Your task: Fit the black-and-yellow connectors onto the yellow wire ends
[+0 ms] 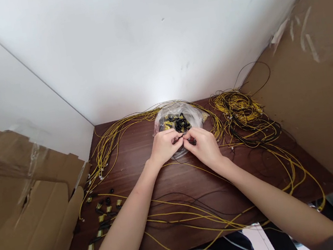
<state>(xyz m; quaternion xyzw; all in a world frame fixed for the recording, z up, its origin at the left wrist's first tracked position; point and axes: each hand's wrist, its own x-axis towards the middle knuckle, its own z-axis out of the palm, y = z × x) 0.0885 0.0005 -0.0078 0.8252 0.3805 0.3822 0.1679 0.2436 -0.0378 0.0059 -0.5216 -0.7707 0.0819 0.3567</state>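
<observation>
My left hand [165, 145] and my right hand [203, 146] meet above the middle of a dark wooden table [149, 177]. Both have their fingers pinched together on a small dark part and a thin wire end between them; the piece is too small to name. Just behind the hands lies a clear plastic bag [181, 118] holding several small black and yellow parts. Thin yellow wires [193, 217] run loosely across the table under my forearms.
A tangled bundle of yellow and black wires [246, 117] lies at the back right. Several small finished black and gold pieces [103, 218] sit at the left front. Cardboard sheets [314, 90] lean on both sides; a white wall [141, 41] stands behind.
</observation>
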